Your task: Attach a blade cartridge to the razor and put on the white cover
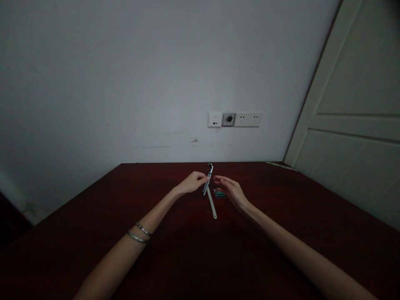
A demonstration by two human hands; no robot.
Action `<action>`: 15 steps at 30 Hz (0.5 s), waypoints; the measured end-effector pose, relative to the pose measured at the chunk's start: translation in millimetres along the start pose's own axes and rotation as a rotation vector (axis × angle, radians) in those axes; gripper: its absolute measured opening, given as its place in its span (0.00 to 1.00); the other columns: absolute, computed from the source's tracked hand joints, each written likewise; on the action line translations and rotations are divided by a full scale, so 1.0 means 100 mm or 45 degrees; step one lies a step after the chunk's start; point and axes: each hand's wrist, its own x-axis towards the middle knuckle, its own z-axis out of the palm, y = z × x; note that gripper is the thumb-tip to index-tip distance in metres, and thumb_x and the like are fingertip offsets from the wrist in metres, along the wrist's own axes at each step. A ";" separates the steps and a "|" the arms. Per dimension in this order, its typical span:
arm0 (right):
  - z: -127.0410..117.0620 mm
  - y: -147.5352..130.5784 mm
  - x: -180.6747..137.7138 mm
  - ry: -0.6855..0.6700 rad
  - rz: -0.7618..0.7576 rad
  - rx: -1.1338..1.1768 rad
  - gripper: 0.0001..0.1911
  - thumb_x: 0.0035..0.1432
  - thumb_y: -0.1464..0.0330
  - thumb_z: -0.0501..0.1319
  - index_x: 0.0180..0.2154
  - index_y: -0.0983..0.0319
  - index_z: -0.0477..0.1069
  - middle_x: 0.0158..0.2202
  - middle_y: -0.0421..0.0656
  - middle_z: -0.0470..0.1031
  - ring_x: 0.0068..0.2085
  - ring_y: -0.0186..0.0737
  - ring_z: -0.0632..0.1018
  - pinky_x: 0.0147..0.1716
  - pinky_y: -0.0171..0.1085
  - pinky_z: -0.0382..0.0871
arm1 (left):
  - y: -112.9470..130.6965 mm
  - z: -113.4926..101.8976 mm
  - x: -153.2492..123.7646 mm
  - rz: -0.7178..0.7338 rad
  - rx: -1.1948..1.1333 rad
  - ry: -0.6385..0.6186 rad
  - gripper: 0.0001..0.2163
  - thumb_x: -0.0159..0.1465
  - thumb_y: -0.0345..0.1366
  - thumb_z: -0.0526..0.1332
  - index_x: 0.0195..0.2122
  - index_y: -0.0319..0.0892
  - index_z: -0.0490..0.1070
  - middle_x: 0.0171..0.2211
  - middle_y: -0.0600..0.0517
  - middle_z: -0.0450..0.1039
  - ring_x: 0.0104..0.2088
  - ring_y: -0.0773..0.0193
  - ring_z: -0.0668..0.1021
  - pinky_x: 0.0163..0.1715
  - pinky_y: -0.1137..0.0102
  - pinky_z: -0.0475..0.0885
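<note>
Bangles ring the forearm whose left hand pinches a white strap upright over the desk, right hand loose-fingered just beside it; probably light and limp, best held near its metal tip.

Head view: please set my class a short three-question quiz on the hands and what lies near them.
1. True or false: the right hand grips the white-handled tool.
2. Which wrist wears the bracelets? A) left B) right C) both
3. Fill the gap: the small teal object lies on the dark red ____, close to the right hand's fingers.

Key
1. False. The left hand pinches the tool near its metal top, and the right hand is open beside it.
2. A
3. table
</note>
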 end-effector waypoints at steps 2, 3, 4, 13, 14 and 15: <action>0.06 0.00 -0.04 -0.029 0.034 0.069 0.15 0.47 0.61 0.63 0.38 0.59 0.75 0.44 0.45 0.75 0.45 0.43 0.74 0.38 0.38 0.69 | 0.02 0.03 -0.02 -0.033 -0.039 -0.099 0.17 0.61 0.46 0.51 0.27 0.36 0.69 0.20 0.56 0.62 0.19 0.73 0.62 0.20 0.76 0.58; 0.09 0.00 -0.06 -0.040 0.046 0.095 0.15 0.47 0.60 0.63 0.38 0.59 0.75 0.44 0.45 0.75 0.45 0.43 0.74 0.38 0.38 0.68 | 0.03 0.04 -0.04 -0.051 -0.053 -0.140 0.17 0.61 0.46 0.51 0.28 0.36 0.69 0.20 0.56 0.62 0.18 0.73 0.62 0.19 0.76 0.58; 0.11 0.00 -0.07 -0.051 0.050 0.116 0.16 0.47 0.60 0.63 0.38 0.59 0.75 0.43 0.45 0.75 0.45 0.42 0.74 0.39 0.37 0.68 | 0.02 0.05 -0.05 -0.069 -0.066 -0.176 0.17 0.61 0.47 0.51 0.29 0.36 0.69 0.19 0.56 0.61 0.18 0.73 0.61 0.18 0.77 0.57; 0.22 0.04 -0.11 -0.066 0.026 0.060 0.17 0.45 0.58 0.65 0.37 0.58 0.75 0.37 0.41 0.77 0.35 0.36 0.75 0.37 0.35 0.66 | -0.02 0.10 -0.08 -0.078 -0.144 -0.343 0.19 0.61 0.50 0.50 0.29 0.38 0.67 0.19 0.58 0.58 0.15 0.75 0.61 0.15 0.77 0.57; 0.22 0.05 -0.11 -0.065 0.008 0.034 0.17 0.45 0.58 0.65 0.37 0.59 0.75 0.36 0.41 0.76 0.34 0.36 0.75 0.36 0.35 0.66 | -0.01 0.10 -0.08 -0.075 -0.146 -0.351 0.19 0.60 0.51 0.50 0.28 0.38 0.66 0.19 0.58 0.58 0.15 0.75 0.61 0.15 0.77 0.57; 0.21 0.05 -0.11 -0.064 -0.016 0.002 0.17 0.45 0.58 0.65 0.38 0.59 0.75 0.35 0.41 0.76 0.33 0.36 0.74 0.35 0.35 0.66 | -0.01 0.11 -0.08 -0.075 -0.145 -0.357 0.19 0.60 0.51 0.51 0.28 0.38 0.66 0.19 0.58 0.58 0.15 0.75 0.61 0.15 0.77 0.57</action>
